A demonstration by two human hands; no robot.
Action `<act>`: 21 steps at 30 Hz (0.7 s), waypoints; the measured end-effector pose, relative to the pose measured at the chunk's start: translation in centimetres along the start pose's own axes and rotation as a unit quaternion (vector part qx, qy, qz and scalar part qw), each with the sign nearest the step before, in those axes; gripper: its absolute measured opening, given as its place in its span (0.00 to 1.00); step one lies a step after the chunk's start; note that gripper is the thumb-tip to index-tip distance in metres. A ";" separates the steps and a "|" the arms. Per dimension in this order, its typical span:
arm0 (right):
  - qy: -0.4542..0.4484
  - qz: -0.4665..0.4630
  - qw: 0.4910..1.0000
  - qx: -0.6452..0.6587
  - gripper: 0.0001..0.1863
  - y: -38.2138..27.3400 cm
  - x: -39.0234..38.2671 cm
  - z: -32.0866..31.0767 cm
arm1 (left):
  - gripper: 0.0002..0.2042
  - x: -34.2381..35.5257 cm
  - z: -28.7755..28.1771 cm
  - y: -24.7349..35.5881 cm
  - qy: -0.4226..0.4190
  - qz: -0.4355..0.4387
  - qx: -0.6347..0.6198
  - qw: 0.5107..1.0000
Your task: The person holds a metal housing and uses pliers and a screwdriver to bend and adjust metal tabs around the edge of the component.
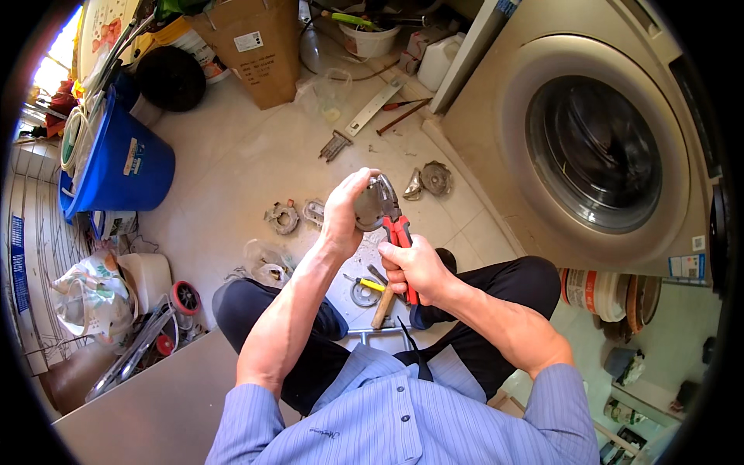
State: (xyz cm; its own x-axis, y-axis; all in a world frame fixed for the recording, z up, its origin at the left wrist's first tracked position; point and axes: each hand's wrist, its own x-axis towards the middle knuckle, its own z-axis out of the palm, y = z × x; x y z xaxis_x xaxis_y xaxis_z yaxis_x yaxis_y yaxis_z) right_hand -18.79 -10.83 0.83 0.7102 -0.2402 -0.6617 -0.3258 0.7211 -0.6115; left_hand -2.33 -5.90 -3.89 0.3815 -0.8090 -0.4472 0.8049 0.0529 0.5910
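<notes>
My left hand (346, 209) is closed around a round, dark metal part (368, 208), holding it up in front of me. In my right hand (418, 269) are pliers (397, 226) with red-and-black handles, its fingers wrapped round the grips. The pliers' jaws meet the right edge of the round part; whether they bite on it, I cannot tell. Below my hands, a yellow-handled tool (370, 284) lies across a grey ring (363, 295) on the floor. Beside them is a wooden handle (382, 308), its upper end partly hidden by my right hand.
Loose metal pieces (285, 218) lie past my left wrist, and a dented round piece (436, 178) to the right. Farther off are a flat metal strip (375, 107) and a cardboard box (252, 58). A washing machine (504, 147) stands right, a blue tub (128, 167) left.
</notes>
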 end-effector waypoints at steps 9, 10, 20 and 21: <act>-0.006 0.014 0.999 0.048 0.16 0.4 -0.4 0.3 | 0.23 0.1 -0.2 -0.7 -0.050 -0.007 0.041 0.998; -0.019 0.011 0.998 0.062 0.16 0.5 -0.4 0.3 | 0.23 0.0 -0.2 -0.8 -0.049 -0.007 0.042 0.998; -0.107 -0.006 0.988 0.115 0.11 0.8 -1.2 -0.5 | 0.26 -0.3 0.9 -0.6 -0.129 -0.011 -0.071 0.989; -0.106 -0.006 0.988 0.115 0.11 0.8 -1.2 -0.5 | 0.26 -0.4 1.0 -0.6 -0.136 -0.013 -0.082 0.987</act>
State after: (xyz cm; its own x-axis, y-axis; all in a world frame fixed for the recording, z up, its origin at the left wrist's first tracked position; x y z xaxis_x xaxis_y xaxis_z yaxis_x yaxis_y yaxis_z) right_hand -20.27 -10.25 0.91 0.8358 -0.1259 -0.5344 -0.1833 0.8536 -0.4877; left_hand -3.44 -6.19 -3.35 0.2413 -0.9374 -0.2511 0.8843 0.1058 0.4547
